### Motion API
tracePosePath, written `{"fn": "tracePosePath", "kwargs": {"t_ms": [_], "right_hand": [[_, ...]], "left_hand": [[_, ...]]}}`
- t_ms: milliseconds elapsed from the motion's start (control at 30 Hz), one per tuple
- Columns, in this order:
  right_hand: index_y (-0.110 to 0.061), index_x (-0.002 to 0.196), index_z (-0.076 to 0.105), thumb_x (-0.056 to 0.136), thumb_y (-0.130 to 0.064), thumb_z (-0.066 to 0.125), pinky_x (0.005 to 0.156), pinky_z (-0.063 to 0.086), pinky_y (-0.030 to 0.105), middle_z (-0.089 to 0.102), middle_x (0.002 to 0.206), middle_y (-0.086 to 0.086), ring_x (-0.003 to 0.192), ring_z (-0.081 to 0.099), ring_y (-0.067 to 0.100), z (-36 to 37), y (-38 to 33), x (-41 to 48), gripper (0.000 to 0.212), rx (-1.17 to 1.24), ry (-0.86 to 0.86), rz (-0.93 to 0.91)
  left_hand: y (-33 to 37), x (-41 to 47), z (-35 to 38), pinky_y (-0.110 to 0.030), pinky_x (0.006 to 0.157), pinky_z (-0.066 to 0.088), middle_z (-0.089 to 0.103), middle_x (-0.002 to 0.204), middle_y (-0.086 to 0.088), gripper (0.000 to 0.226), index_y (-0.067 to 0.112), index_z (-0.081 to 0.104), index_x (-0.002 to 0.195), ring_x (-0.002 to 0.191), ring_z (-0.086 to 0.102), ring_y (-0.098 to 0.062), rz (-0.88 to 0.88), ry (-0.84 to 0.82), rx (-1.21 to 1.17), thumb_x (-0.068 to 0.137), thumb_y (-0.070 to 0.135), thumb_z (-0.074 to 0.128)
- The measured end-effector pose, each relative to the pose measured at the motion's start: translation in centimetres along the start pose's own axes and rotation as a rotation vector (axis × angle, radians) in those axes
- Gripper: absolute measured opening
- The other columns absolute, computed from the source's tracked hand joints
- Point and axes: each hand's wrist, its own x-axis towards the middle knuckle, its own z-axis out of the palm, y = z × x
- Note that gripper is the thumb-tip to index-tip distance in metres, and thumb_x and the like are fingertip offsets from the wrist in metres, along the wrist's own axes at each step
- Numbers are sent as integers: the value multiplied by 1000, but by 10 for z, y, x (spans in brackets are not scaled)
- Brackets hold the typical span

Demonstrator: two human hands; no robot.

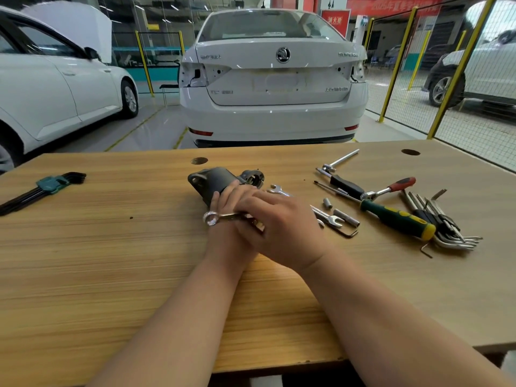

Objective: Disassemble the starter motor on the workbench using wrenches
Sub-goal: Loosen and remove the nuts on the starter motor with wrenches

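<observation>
The dark starter motor (216, 177) lies on its side at the middle of the wooden workbench (111, 247). My left hand (223, 198) grips the motor's near end, fingers curled over the housing. My right hand (282, 227) crosses over the left and holds a silver combination wrench (212, 218). The wrench's ring end sticks out to the left, just above my left wrist. The rest of its shaft is hidden under my right fingers, so where it meets the motor does not show.
Right of the motor lie an open-end wrench (279, 191), another wrench (331, 219), small sockets (326, 203), a red-handled ratchet (391, 188), a green-yellow screwdriver (399, 219) and loose hex keys (446, 233). A green-holder hex key set (50, 185) lies far left. A white car (273, 79) stands behind the bench.
</observation>
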Motion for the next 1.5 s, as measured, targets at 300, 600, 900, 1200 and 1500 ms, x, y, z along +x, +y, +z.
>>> {"fn": "tracePosePath", "kwargs": {"t_ms": [300, 600, 900, 1200, 1500], "right_hand": [[-23, 79, 59, 95, -23, 48, 49, 41, 30, 60, 57, -6, 49, 51, 11, -18, 29, 3, 19, 562, 461, 1112], [-11, 92, 58, 97, -21, 48, 36, 39, 23, 60, 53, -2, 37, 45, 10, -18, 34, 5, 15, 956, 480, 1486], [-14, 86, 56, 98, -22, 46, 38, 43, 17, 60, 49, -2, 35, 47, 7, -8, 41, -3, 18, 1182, 453, 1712], [-22, 84, 64, 94, -20, 57, 46, 47, 27, 63, 64, -8, 49, 55, 10, -14, 16, 2, 12, 593, 301, 882], [-9, 86, 66, 89, -17, 56, 57, 48, 24, 66, 73, 1, 62, 57, 10, -14, 7, 1, 13, 186, 195, 245]], "left_hand": [[0, 3, 2, -34, 113, 2, 47, 134, 7, 46, 28, 53, 121, 135, 22, -12, -108, -11, -151, 78, 43, 60], [-2, 3, 5, -34, 113, 4, 50, 131, 7, 44, 27, 56, 118, 134, 25, -13, -102, 20, -158, 77, 41, 64], [-1, 3, 5, -38, 113, 10, 53, 127, 5, 44, 25, 57, 116, 133, 30, -16, -98, 41, -151, 75, 36, 68], [0, 4, 2, -37, 113, 6, 51, 130, 4, 45, 24, 56, 119, 134, 27, -16, -102, 13, -160, 76, 35, 65], [0, 3, 1, -40, 115, 8, 48, 135, 0, 48, 20, 50, 128, 136, 27, -19, -92, -59, -90, 82, 34, 53]]}}
